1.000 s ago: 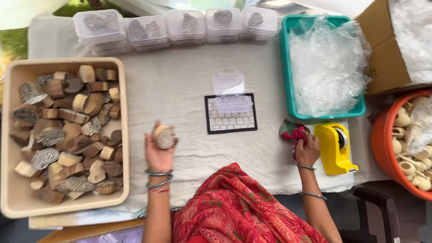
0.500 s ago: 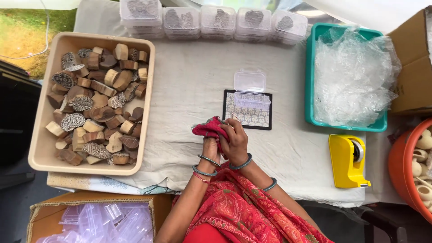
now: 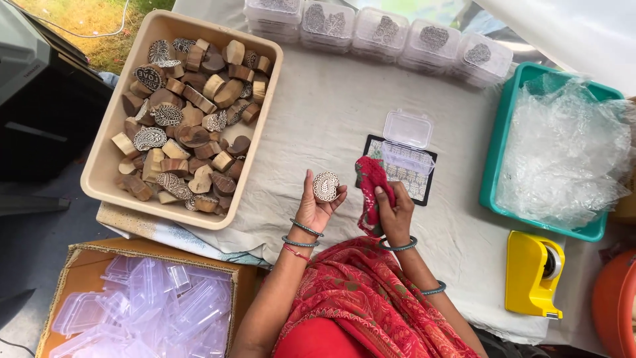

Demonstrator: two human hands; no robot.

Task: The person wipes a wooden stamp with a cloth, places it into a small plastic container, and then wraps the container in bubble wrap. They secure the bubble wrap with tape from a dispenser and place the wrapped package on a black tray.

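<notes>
My left hand (image 3: 317,205) holds a carved wooden stamp (image 3: 326,186) with its patterned face turned up, just above the white cloth. Close beside it, my right hand (image 3: 395,213) grips a bunched red cloth (image 3: 371,184). An open clear plastic box (image 3: 405,142) rests on a dark patterned mat (image 3: 424,188) just beyond my right hand. A beige tray (image 3: 116,120) full of several wooden stamps lies left of my left hand.
A row of lidded clear boxes (image 3: 379,33) with stamps lines the far edge. A teal tray (image 3: 503,154) holds crumpled plastic wrap. A yellow tape dispenser (image 3: 532,273) is at the right, an orange tub (image 3: 615,306) beyond it. A cardboard box (image 3: 86,265) of plastic cases is below left.
My hands were pressed together around the red cloth; now they are apart, the left showing the stamp face up and the right keeping the cloth. The view shifted left and closer.
</notes>
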